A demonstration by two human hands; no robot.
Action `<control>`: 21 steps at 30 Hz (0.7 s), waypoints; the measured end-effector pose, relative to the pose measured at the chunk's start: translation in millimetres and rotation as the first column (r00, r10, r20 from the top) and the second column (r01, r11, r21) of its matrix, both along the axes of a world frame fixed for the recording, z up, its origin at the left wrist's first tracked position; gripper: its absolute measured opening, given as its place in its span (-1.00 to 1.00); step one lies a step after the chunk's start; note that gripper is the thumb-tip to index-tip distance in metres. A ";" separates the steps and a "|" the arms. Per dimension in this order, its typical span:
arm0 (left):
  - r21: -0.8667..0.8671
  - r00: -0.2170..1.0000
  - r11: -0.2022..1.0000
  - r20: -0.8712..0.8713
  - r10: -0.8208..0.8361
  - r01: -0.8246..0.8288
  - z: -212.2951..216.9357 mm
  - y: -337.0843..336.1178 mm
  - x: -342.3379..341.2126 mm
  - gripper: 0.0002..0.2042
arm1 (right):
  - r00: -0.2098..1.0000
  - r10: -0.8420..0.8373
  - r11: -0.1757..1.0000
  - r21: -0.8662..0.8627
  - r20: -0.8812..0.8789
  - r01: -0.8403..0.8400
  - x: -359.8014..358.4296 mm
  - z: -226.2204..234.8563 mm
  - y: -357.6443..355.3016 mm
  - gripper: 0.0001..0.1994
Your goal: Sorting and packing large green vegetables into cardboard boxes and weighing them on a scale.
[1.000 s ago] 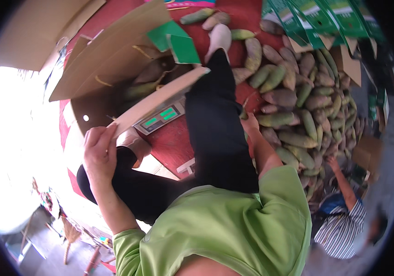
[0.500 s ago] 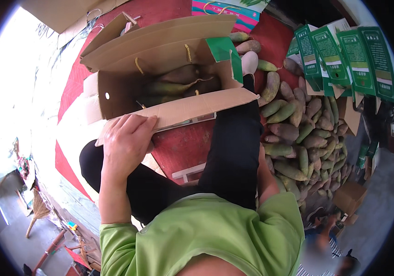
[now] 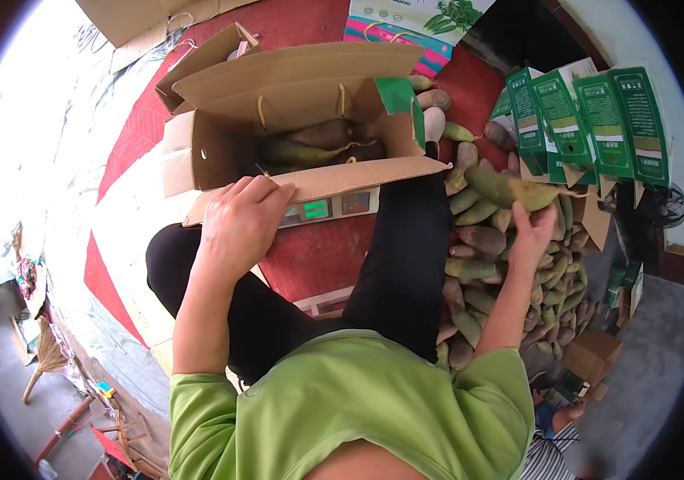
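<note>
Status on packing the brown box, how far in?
Done: several green-brown shoots already lie in the open brown cardboard box on the scale. In hand: left hand rests on the box's front flap; right hand lifts one green-brown shoot. Left: a big pile of shoots on the floor.

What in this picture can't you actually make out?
- How full the cardboard box is: in the head view its near flap and shadow hide all but a few green-brown pods.
- The weighing scale: only its front strip shows under the flap, the left hand covering one end.
- The pile of pods: the black-clad leg hides its left part.
- The right hand grip: seen from behind, fingertips hidden by the raised pod.
</note>
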State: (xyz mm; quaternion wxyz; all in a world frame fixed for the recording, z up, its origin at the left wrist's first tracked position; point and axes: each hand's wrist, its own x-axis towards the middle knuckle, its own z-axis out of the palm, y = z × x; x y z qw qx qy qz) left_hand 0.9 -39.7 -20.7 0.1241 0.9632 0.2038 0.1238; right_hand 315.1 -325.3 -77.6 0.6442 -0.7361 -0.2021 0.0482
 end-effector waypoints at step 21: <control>0.013 0.996 1.000 0.093 -0.006 0.005 -4.7 4.3 1.3 -0.81 | 0.969 0.205 0.966 -0.130 -0.137 -0.223 -24.4 -7.4 45.0 -0.75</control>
